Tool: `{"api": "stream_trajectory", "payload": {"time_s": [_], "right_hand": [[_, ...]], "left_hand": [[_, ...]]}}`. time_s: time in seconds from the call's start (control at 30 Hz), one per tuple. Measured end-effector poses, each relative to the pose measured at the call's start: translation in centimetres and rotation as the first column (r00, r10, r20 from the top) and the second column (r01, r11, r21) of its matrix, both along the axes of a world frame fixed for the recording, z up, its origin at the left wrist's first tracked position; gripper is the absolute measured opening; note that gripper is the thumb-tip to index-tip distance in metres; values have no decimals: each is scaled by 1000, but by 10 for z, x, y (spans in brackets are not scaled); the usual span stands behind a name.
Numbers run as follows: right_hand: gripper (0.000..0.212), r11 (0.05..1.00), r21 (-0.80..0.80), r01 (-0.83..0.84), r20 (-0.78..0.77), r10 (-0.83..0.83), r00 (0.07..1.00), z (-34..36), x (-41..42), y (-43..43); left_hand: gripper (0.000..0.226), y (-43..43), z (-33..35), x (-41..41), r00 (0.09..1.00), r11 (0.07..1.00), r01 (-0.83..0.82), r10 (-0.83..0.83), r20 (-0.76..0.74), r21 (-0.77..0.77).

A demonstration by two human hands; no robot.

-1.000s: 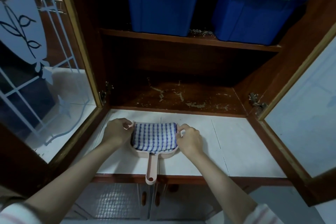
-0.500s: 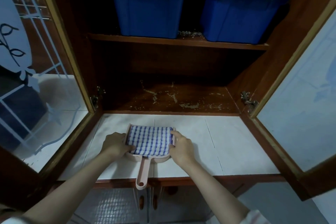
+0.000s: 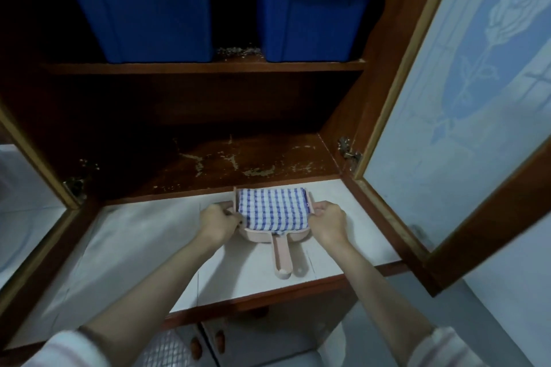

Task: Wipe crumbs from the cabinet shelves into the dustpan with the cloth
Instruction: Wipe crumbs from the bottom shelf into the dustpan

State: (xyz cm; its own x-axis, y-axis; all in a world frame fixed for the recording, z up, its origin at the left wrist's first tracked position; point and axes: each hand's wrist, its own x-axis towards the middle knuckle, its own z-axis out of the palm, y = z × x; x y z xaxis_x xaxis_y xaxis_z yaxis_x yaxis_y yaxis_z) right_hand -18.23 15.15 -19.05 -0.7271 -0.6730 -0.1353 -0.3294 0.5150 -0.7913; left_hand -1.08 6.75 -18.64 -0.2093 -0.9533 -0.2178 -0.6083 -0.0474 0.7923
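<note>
We're in a home, likely the kitchen: a wooden cabinet (image 3: 384, 68) with etched glass doors (image 3: 477, 98), blue storage bins (image 3: 143, 12) on its shelf (image 3: 208, 67), a white tiled counter (image 3: 134, 247), knobbed cupboards (image 3: 219, 338) below.

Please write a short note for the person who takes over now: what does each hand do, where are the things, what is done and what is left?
The left hand and right hand each hold one side of the pink dustpan on the white counter.
The folded checked cloth lies in it.
Done: nothing wiped yet, it seems.
Left: crumbs on the lower shelf and on the upper shelf between the blue bins.
</note>
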Motion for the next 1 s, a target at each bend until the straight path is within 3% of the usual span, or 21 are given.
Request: {"api": "stream_trajectory", "payload": {"time_s": [0.13,0.4,0.57,0.77,1.0], "right_hand": [[26,999,4,35,31,-35,999,1,-30,4],[29,1000,5,21,37,-22,999,4,-66,-3],[28,999,34,-26,20,25,999,-5,-75,-13],[27,998,20,-60,14,60,998,-13,-79,-18],[31,1000,-9,-12,71,13,997,-22,-81,-21]], "left_hand": [[42,4,-3,-30,996,999,16,-13,-91,35],[46,0,-13,-66,995,995,17,-8,-99,95],[45,-2,-24,-70,998,991,7,1,-55,134],[28,-10,-27,-72,999,993,50,-50,-7,109],[44,-9,-32,-76,999,991,23,-27,24,134]]}}
